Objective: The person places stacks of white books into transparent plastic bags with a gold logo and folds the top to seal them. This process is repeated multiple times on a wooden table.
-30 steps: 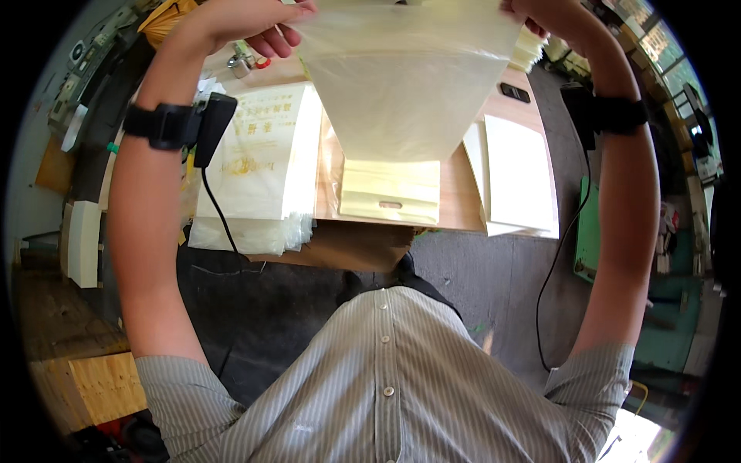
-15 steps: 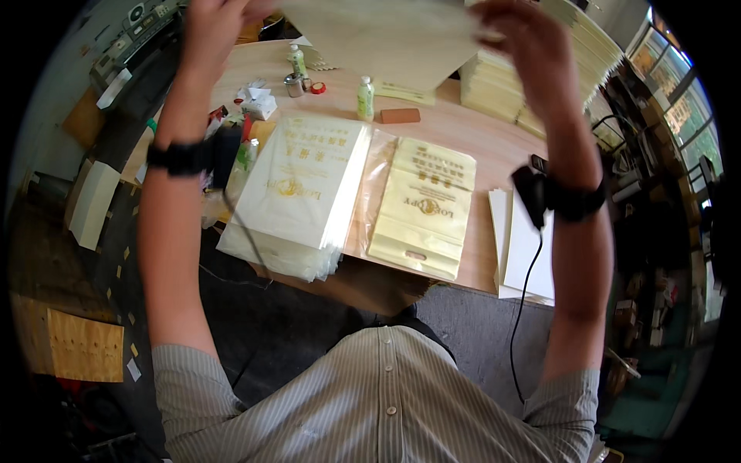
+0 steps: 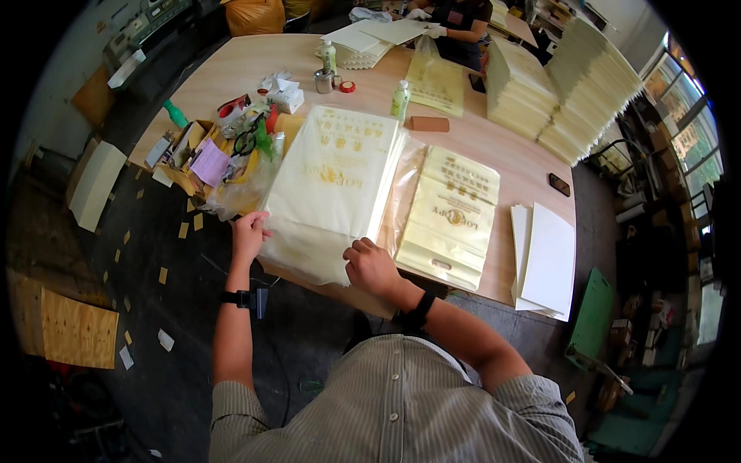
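A stack of pale printed plastic bags [image 3: 316, 202] lies at the table's near edge. My left hand [image 3: 248, 236] pinches the near left corner of the top plastic bag. With fingers curled, my right hand [image 3: 373, 267] grips the same bag's near right corner. The bag's near edge hangs slightly over the table edge between my hands. To the right of the stack lies a flatter pile of yellowish printed plastic bags [image 3: 451, 208] with a handle slot, untouched.
Tall stacks of cream sheets [image 3: 521, 85] stand far right. White boards [image 3: 546, 258] and a phone [image 3: 559, 184] lie on the right. A cluttered box [image 3: 193, 154], a bottle [image 3: 400, 100] and a reddish-brown block [image 3: 430, 124] are nearby. Across the table, a gloved person [image 3: 438, 32] handles white sheets [image 3: 363, 38].
Both my hands have come down from the far side of the table to the stack's near corners. The large pale sheet they held up is out of them.
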